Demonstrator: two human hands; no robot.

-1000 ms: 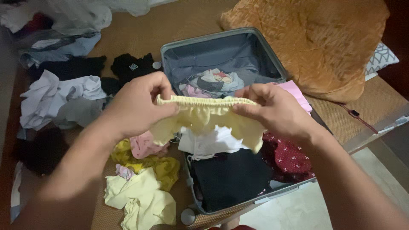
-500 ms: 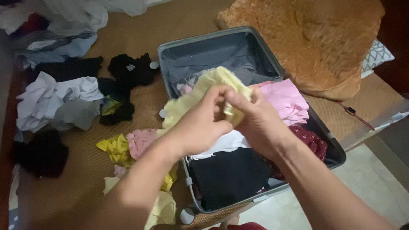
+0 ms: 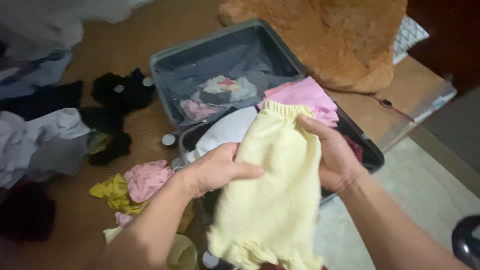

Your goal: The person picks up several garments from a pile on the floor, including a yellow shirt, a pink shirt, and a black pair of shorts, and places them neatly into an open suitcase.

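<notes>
— So where does the yellow garment (image 3: 272, 195) sit right now?

— I hold it up over the near edge of the open suitcase (image 3: 220, 40), elastic waistband at the top and frilled hem hanging toward me. My left hand (image 3: 215, 170) pinches its left side, thumb laid across the front of the cloth. My right hand (image 3: 335, 157) clasps the right side just below the waistband, fingers wrapped behind. Both hands are closed on the fabric.

— Which step would you call this?

— I judge it the folding step: the piece hangs flat and doubled, not yet laid down.

— And around it?

— Inside the case a pink folded garment (image 3: 302, 95) lies by the far right edge and a white garment (image 3: 225, 132) just behind my left hand. On the mat (image 3: 145, 125) to the left lie a pink crumpled piece (image 3: 145, 180) on yellow clothes (image 3: 112, 192), with black clothes (image 3: 117, 92) farther back. An orange blanket (image 3: 330, 35) sits past the far corner of the case.

— What does the next move call for?

— As I see it, bringing the hem up to the waistband evenly, keeping both sides taut so the fold stays square
</notes>
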